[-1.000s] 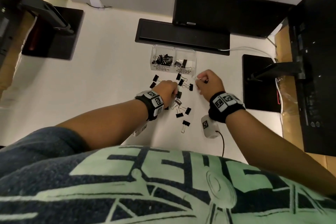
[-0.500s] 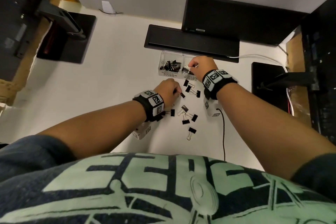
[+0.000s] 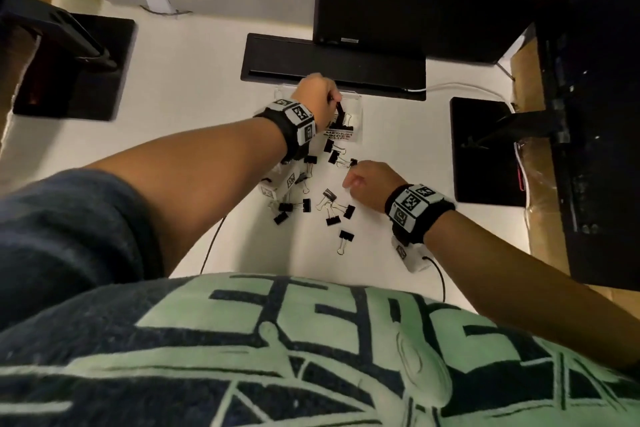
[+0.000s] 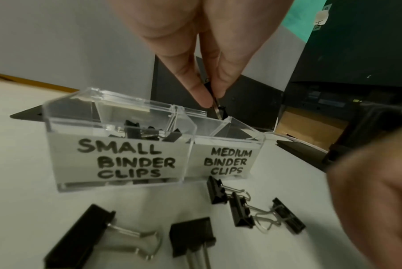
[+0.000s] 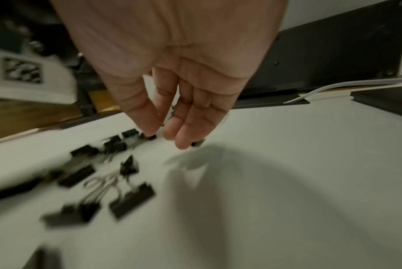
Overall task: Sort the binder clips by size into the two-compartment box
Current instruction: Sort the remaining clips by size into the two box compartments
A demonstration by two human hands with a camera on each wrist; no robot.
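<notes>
A clear two-compartment box (image 4: 117,160) labelled "small binder clips" and "medium binder clips" stands at the back of the white desk, and my left arm partly hides the box (image 3: 356,104) in the head view. My left hand (image 3: 332,100) hovers over it. In the left wrist view the left hand (image 4: 210,102) pinches a black binder clip (image 4: 220,112) by its wire handle above the medium side. Several small clips lie in the small side. Loose black clips (image 3: 329,196) are scattered in front of the box. My right hand (image 5: 161,132) hangs over them, fingers down, thumb tip at a small clip (image 5: 149,136).
A long black bar (image 3: 332,62) lies just behind the box, below a dark monitor (image 3: 415,17). Black stand bases sit at the left (image 3: 69,62) and at the right (image 3: 485,149). A white cable (image 3: 450,85) runs off to the right.
My left hand has left the pile and risen to the box with a clip. The right hand has come back from the box down to the loose clips.
</notes>
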